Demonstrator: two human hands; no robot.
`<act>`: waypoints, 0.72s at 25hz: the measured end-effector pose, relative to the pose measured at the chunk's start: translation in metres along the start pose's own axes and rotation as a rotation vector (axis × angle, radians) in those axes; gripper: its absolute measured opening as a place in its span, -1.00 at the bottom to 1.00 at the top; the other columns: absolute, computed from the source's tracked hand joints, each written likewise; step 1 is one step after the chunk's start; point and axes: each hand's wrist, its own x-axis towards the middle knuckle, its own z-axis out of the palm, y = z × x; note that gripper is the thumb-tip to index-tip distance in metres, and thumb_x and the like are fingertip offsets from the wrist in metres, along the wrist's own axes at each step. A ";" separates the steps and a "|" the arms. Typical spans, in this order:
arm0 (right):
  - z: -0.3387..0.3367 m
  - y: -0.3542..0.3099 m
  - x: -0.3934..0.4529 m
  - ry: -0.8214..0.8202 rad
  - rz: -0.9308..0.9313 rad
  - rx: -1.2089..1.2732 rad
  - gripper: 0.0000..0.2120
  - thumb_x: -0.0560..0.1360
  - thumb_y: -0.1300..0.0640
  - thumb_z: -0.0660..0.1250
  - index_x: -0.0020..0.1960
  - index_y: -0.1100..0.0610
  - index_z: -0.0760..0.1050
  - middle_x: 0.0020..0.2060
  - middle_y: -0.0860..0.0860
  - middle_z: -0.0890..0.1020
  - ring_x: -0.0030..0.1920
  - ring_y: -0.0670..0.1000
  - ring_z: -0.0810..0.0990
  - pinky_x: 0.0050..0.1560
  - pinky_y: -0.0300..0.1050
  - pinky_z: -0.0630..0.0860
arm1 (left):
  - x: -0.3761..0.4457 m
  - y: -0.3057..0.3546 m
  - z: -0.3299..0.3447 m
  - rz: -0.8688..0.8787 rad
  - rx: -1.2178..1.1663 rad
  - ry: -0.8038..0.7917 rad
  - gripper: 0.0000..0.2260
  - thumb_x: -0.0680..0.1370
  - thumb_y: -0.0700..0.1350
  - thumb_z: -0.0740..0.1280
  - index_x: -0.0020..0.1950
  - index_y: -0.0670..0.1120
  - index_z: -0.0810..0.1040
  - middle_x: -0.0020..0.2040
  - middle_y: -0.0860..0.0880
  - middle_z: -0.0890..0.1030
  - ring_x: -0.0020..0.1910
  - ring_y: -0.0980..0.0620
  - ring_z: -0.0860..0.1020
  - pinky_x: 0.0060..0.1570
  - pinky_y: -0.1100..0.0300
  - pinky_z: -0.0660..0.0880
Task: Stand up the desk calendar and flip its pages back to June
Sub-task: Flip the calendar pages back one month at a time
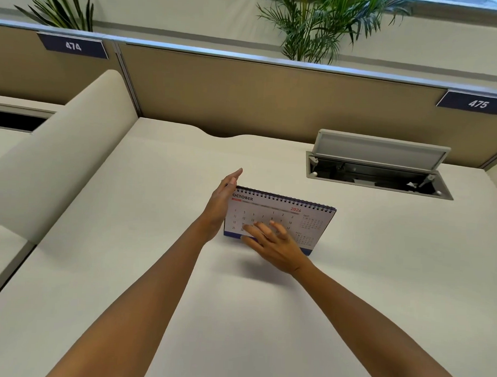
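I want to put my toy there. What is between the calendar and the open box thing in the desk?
Nothing: the head view shows only bare desk between calendar and cable box.

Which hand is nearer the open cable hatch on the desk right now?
Right. The right hand lies on the calendar face, below-left of the hatch; the left hand is farther left.

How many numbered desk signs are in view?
2: sign 474 on the partition at far left, sign 475 at far right. More may lie outside the frame.
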 end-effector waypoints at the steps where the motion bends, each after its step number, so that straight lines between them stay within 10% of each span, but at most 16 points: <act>1: -0.003 0.001 0.000 0.013 -0.015 0.003 -0.71 0.57 0.21 0.27 0.25 -0.04 0.46 0.31 -0.02 0.53 0.29 0.06 0.45 0.39 0.02 0.25 | 0.001 0.000 -0.001 -0.004 -0.004 -0.010 -0.65 0.71 0.10 -0.02 0.47 0.23 0.32 0.37 0.25 0.36 -0.02 0.56 0.48 -0.25 0.58 0.46; 10: -0.071 -0.009 0.004 0.171 0.191 0.318 -0.94 0.50 0.26 0.41 -0.09 0.12 0.61 -0.20 -0.01 0.69 -0.08 -0.02 0.67 0.19 -0.08 0.44 | 0.004 -0.001 -0.007 -0.044 -0.098 -0.046 -0.65 0.72 0.02 0.04 0.50 0.17 0.35 0.35 0.25 0.41 -0.05 0.52 0.55 -0.23 0.57 0.46; 18: -0.111 -0.013 0.030 0.219 0.476 0.491 -0.79 0.41 0.44 0.46 -0.19 0.20 0.49 -0.45 0.04 0.52 -0.47 0.07 0.45 -0.01 -0.13 0.55 | 0.007 0.004 -0.013 -0.106 -0.152 -0.066 -0.68 0.70 0.07 0.09 0.43 0.26 0.41 0.40 0.13 0.44 0.21 0.21 0.46 0.06 0.18 0.41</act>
